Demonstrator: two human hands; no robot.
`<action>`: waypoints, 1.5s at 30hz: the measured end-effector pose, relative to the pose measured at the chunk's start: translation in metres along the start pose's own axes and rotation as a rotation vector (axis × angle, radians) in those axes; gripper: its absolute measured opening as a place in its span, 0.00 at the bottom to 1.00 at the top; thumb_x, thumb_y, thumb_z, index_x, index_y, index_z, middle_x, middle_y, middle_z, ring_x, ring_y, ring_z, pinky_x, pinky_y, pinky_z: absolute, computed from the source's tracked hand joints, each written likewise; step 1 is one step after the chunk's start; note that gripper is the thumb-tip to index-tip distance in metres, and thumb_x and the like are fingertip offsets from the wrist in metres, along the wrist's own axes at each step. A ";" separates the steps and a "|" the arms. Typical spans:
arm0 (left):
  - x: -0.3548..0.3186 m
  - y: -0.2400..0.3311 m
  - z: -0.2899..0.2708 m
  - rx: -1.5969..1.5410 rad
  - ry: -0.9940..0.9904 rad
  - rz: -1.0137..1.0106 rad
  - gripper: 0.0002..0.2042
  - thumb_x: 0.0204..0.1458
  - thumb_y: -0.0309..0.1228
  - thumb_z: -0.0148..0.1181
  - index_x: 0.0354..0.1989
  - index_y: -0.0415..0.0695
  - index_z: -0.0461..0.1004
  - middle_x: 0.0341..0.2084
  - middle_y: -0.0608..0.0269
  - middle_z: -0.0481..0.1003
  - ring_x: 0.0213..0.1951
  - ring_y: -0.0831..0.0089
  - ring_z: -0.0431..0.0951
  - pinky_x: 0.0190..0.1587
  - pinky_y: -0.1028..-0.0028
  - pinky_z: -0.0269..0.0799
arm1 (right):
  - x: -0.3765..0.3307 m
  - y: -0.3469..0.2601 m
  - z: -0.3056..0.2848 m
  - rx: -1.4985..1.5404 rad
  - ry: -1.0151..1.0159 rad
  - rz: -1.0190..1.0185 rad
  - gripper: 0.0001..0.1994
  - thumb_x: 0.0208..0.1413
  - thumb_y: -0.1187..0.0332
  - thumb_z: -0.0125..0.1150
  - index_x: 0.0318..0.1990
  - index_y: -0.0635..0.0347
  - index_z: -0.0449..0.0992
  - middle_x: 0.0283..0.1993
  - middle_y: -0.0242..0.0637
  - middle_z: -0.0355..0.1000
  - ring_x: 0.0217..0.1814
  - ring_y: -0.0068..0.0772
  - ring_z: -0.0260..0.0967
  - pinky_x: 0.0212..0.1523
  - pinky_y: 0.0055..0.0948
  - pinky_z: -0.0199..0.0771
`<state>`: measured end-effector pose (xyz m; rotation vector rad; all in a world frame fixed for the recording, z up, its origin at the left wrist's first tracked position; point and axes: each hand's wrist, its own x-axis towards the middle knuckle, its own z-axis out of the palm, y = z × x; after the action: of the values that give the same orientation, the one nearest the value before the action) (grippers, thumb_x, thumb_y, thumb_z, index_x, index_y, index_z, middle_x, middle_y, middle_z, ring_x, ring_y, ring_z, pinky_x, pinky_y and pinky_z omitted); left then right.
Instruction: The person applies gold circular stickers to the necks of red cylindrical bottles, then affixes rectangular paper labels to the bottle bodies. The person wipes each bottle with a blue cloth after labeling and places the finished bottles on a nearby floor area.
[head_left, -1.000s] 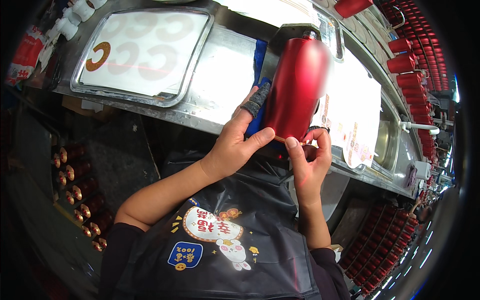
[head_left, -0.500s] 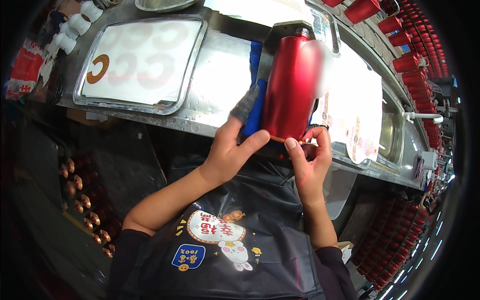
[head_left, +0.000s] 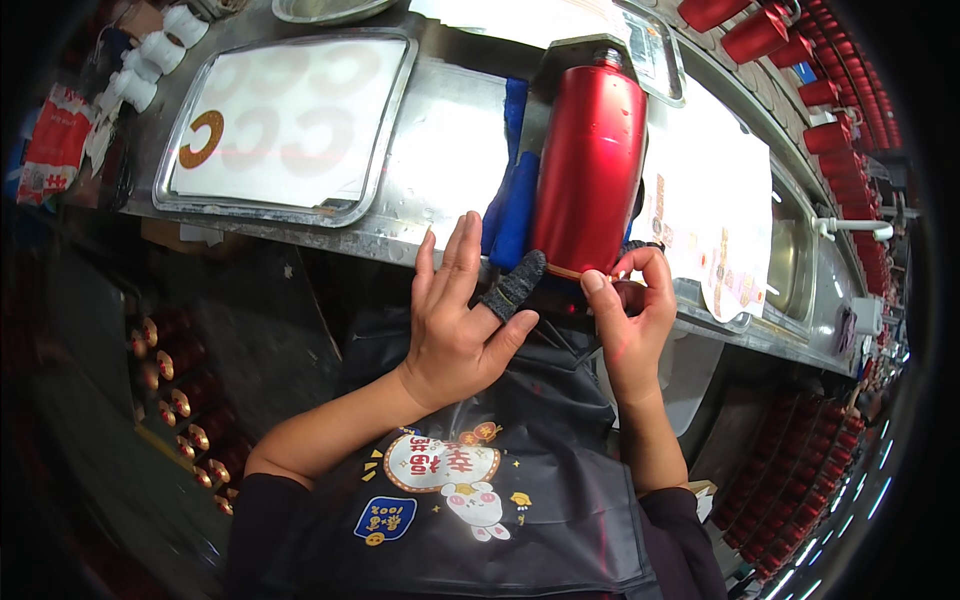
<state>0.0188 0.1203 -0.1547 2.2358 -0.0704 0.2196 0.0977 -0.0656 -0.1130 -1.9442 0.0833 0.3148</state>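
Red metal bottle [head_left: 590, 165] rests with its base at the near edge of the tabletop [head_left: 400, 217]. There the right hand [head_left: 640, 345] narrows thumb and forefinger; whether they grip anything I cannot tell. The left hand [head_left: 448, 338], fingers spread, is just beside. Leftward: blue cloth [head_left: 516, 210], steel tray [head_left: 395, 103].

Stainless worktop [head_left: 385, 243]. Twd L end: rect. metal tray [head_left: 398, 110]; white rolls [head_left: 160, 50] farther L. Back edge: round metal dish [head_left: 330, 10]. Approx. ctr, at front edge: blue cloth [head_left: 517, 205], red bottle [head_left: 590, 170] alongside (what's directly under it is hidden). R of ctr: printed sheets [head_left: 735, 190]; sink [head_left: 790, 250] set in nr R end.
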 end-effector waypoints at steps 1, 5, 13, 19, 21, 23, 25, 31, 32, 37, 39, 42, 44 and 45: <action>0.000 0.001 -0.001 0.017 -0.005 0.000 0.16 0.52 0.38 0.68 0.28 0.33 0.82 0.69 0.22 0.54 0.70 0.32 0.58 0.69 0.35 0.44 | 0.000 0.000 -0.003 0.030 -0.009 0.012 0.13 0.55 0.72 0.71 0.35 0.63 0.68 0.35 0.29 0.65 0.23 0.10 0.61 0.22 0.15 0.56; 0.006 0.003 -0.007 0.103 -0.031 0.090 0.16 0.55 0.38 0.66 0.45 0.38 0.82 0.69 0.22 0.53 0.70 0.36 0.60 0.69 0.35 0.44 | 0.000 0.005 -0.019 0.246 -0.102 0.140 0.09 0.58 0.75 0.66 0.36 0.63 0.69 0.32 0.27 0.68 0.26 0.09 0.64 0.26 0.12 0.59; 0.024 0.011 -0.017 0.229 -0.174 0.231 0.17 0.51 0.37 0.69 0.47 0.42 0.85 0.69 0.20 0.52 0.68 0.33 0.62 0.68 0.33 0.44 | 0.002 0.017 -0.038 0.251 -0.161 0.147 0.08 0.60 0.71 0.64 0.33 0.57 0.70 0.24 0.17 0.63 0.22 0.04 0.55 0.21 0.13 0.49; 0.036 0.018 -0.022 0.301 -0.217 0.318 0.15 0.49 0.36 0.71 0.45 0.44 0.86 0.68 0.19 0.53 0.66 0.34 0.66 0.68 0.34 0.47 | 0.004 0.019 -0.039 0.312 -0.170 0.135 0.09 0.59 0.72 0.66 0.31 0.57 0.70 0.25 0.17 0.64 0.23 0.03 0.55 0.22 0.12 0.49; 0.041 0.021 -0.023 0.305 -0.219 0.341 0.14 0.48 0.36 0.71 0.43 0.45 0.86 0.68 0.19 0.54 0.65 0.33 0.67 0.67 0.34 0.47 | 0.005 0.020 -0.038 0.315 -0.176 0.140 0.08 0.58 0.73 0.66 0.32 0.58 0.70 0.26 0.17 0.65 0.23 0.03 0.56 0.23 0.11 0.50; 0.047 0.024 -0.024 0.306 -0.218 0.366 0.13 0.46 0.36 0.72 0.39 0.45 0.85 0.67 0.19 0.55 0.64 0.33 0.68 0.67 0.34 0.48 | 0.006 0.022 -0.037 0.323 -0.179 0.129 0.08 0.58 0.74 0.66 0.32 0.60 0.71 0.29 0.20 0.67 0.24 0.04 0.59 0.24 0.11 0.54; 0.054 0.028 -0.023 0.312 -0.218 0.401 0.12 0.44 0.36 0.73 0.36 0.45 0.85 0.67 0.20 0.57 0.63 0.32 0.68 0.67 0.33 0.48 | 0.007 0.023 -0.035 0.330 -0.178 0.119 0.07 0.58 0.75 0.66 0.32 0.63 0.73 0.32 0.26 0.70 0.25 0.07 0.64 0.26 0.12 0.60; 0.070 0.039 -0.006 0.362 -0.160 0.499 0.10 0.42 0.34 0.72 0.31 0.44 0.84 0.66 0.29 0.63 0.65 0.29 0.66 0.66 0.30 0.47 | 0.008 0.024 -0.035 0.223 -0.167 0.051 0.06 0.56 0.76 0.66 0.31 0.65 0.74 0.37 0.31 0.69 0.29 0.11 0.68 0.27 0.16 0.65; 0.073 0.036 -0.002 0.375 -0.165 0.512 0.14 0.41 0.33 0.73 0.38 0.44 0.85 0.67 0.33 0.64 0.66 0.33 0.65 0.66 0.31 0.47 | 0.007 0.023 -0.035 0.232 -0.184 0.050 0.05 0.56 0.76 0.66 0.31 0.64 0.74 0.36 0.29 0.68 0.28 0.10 0.66 0.27 0.14 0.62; 0.076 0.015 0.005 0.157 -0.053 0.345 0.33 0.37 0.29 0.77 0.59 0.40 0.77 0.68 0.39 0.64 0.70 0.45 0.64 0.69 0.38 0.50 | 0.008 0.018 -0.038 0.203 -0.220 0.059 0.05 0.55 0.76 0.66 0.31 0.63 0.75 0.36 0.25 0.67 0.28 0.08 0.60 0.28 0.13 0.56; 0.069 0.006 0.005 0.067 -0.037 0.292 0.34 0.39 0.30 0.78 0.59 0.37 0.76 0.68 0.38 0.64 0.70 0.45 0.64 0.69 0.38 0.50 | 0.008 0.012 -0.040 0.198 -0.225 0.071 0.05 0.54 0.75 0.66 0.31 0.64 0.76 0.36 0.28 0.68 0.27 0.10 0.61 0.27 0.16 0.58; 0.046 -0.001 -0.005 0.022 -0.076 0.215 0.32 0.41 0.31 0.78 0.58 0.35 0.76 0.68 0.37 0.64 0.69 0.44 0.65 0.69 0.38 0.50 | 0.005 0.000 -0.046 0.144 -0.238 0.063 0.05 0.54 0.75 0.66 0.32 0.65 0.76 0.36 0.31 0.68 0.26 0.12 0.63 0.27 0.17 0.60; 0.034 -0.006 -0.013 0.056 -0.109 0.241 0.30 0.43 0.32 0.78 0.57 0.35 0.77 0.68 0.36 0.63 0.69 0.43 0.65 0.69 0.38 0.49 | 0.003 -0.008 -0.051 0.081 -0.219 0.044 0.05 0.53 0.75 0.67 0.31 0.63 0.75 0.35 0.26 0.65 0.28 0.08 0.59 0.28 0.14 0.56; 0.030 -0.008 -0.015 0.056 -0.118 0.266 0.29 0.43 0.33 0.78 0.56 0.35 0.78 0.68 0.36 0.63 0.68 0.43 0.66 0.69 0.38 0.49 | 0.001 -0.011 -0.053 0.073 -0.227 0.031 0.05 0.53 0.75 0.67 0.31 0.63 0.75 0.35 0.26 0.65 0.28 0.08 0.59 0.28 0.14 0.56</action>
<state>0.0471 0.1378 -0.1467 2.2900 -0.4318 0.2350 0.1109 -0.1098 -0.0846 -1.8245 -0.0238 0.5437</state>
